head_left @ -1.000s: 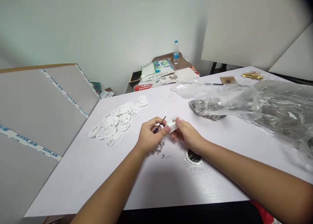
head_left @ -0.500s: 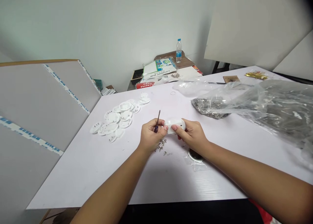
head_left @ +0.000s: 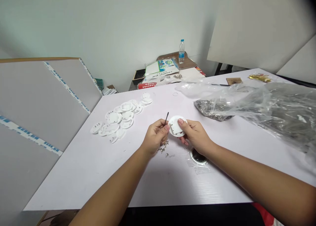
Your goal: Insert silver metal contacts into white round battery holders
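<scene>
Gripping with both hands, you close your left hand (head_left: 155, 137) around a slim screwdriver (head_left: 166, 119), its handle hidden in your fingers and only the dark shaft rising clear. Your right hand (head_left: 197, 137) pinches a round white plastic disc (head_left: 176, 126) between thumb and fingers. The disc is held up between your hands, tilted with its inner face toward you, a rectangular outline showing on it. The shaft stands just beside the disc's rim, apart from it as far as can be seen. At this moment you have tool in one hand and part in the other, and nothing stands between them. Under your left hand lies a small scatter of metal screws (head_left: 164, 150), though they are too small to identify for certain. To the left on the white table (head_left: 74, 176), a heap of white discs (head_left: 115, 118) lies overlapping. Just below your right hand, a black-and-white ring (head_left: 197, 157) rests on a small clear bag. To the right, a clear bag of metal parts (head_left: 212, 109) lies against a bulky plastic sack (head_left: 278, 114). Farther back, a water bottle (head_left: 182, 51) stands behind the table on a cluttered desk.
</scene>
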Tool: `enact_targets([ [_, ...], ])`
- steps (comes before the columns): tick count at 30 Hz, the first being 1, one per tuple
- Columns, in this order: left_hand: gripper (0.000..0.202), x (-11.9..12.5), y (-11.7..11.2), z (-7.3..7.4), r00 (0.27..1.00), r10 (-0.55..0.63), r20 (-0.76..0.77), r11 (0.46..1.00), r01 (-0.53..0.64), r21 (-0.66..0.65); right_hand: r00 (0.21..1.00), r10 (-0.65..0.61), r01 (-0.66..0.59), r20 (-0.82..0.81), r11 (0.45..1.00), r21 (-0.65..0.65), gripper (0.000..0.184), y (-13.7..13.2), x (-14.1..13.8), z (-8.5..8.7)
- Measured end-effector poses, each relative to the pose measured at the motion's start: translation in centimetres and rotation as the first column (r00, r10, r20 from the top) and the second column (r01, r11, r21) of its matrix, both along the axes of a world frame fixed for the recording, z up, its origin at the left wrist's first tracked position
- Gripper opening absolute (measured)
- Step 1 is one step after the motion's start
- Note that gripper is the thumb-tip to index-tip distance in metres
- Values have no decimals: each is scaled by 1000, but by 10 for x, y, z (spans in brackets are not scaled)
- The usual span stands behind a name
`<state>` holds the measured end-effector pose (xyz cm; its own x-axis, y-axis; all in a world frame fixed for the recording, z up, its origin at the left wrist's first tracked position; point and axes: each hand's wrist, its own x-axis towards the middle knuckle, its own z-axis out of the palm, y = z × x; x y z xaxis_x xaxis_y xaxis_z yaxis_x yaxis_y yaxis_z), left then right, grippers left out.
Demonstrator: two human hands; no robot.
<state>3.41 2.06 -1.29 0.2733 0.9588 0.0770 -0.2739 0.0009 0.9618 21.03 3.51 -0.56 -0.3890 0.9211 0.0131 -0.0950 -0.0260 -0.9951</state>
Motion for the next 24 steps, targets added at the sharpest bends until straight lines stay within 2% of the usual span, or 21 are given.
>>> enact_targets([
  [8,28,4,-1,1,1000,-23,-10,999,23,-40,999,-1,1,-39,1000,-23,54,0,-2,-5],
  [13,37,7,-2,-3,999,37,7,996,-37,-85,997,-72,72,25,997,14,51,-4,-3,-7],
  [17,40,10,-2,-6,993,116,2,992,-116,-57,991,-124,122,58,992,28,48,-6,-3,-9],
  [20,37,11,-3,-5,986,155,-55,988,-156,-12,977,-186,177,106,981,84,46,-8,-3,-8],
  [24,32,10,-5,-2,965,194,-179,981,-192,29,942,-277,234,189,947,221,47,-9,-2,-9],
])
